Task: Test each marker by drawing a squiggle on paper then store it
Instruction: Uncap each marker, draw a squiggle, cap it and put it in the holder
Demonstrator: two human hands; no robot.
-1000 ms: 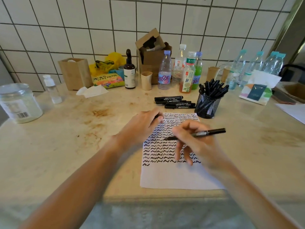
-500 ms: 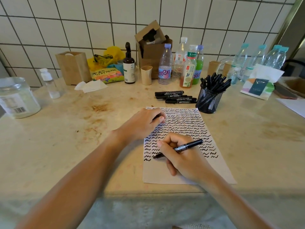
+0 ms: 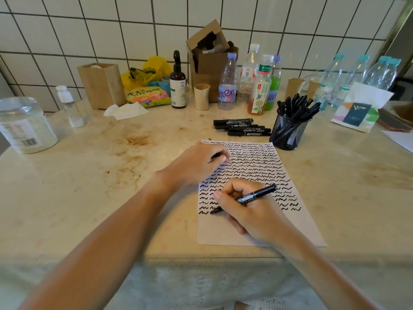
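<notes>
We have the black marker (image 3: 248,199) pinched in our right hand (image 3: 248,209), thumb and fingers curled round the barrel, with the tip touching the paper (image 3: 257,237) at the left end of the lowest row of squiggles, toward 6 o'clock on the sheet. Our left hand (image 3: 196,165) rests on the upper left of the sheet, fingers curled under; something dark shows beneath them, likely the cap, though we cannot tell for sure.

The sheet is nearly filled with black wavy rows; only the bottom strip is bare. To do this stroke well, we judge that we should keep the left hand pressing the sheet so it does not slide on the marble counter (image 3: 111,175), draw the tip rightward in a light, even wave, and stay clear of the row above so the new line reads on its own.

The mesh pen cup (image 3: 287,135), already full of markers, stands at 1 o'clock just beyond the sheet's top corner. Several capped markers (image 3: 242,127) lie at 12 o'clock beside it, probably awaiting their turn.
</notes>
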